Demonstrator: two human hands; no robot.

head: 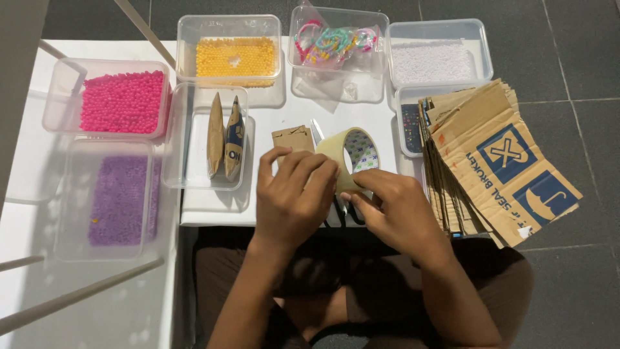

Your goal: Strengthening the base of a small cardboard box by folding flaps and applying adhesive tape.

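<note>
A roll of beige packing tape point(354, 154) stands on edge over the white table point(213, 213), held between both hands. My left hand point(294, 197) curls over the roll's left side, fingers bent on the tape. My right hand point(394, 210) grips the roll's lower right edge. A small brown cardboard piece point(292, 137) lies just behind my left hand. Black scissor handles point(340, 213) show under my hands, and a metal blade tip point(316, 129) pokes out behind the roll.
Clear tubs hold pink beads point(123, 100), purple beads point(121, 197), yellow beads point(236, 58), white beads point(431, 61) and colourful bracelets point(332, 42). One tub holds two folded cardboard pieces point(225, 137). A stack of flattened cardboard point(491, 161) lies at the right, over dark floor tiles.
</note>
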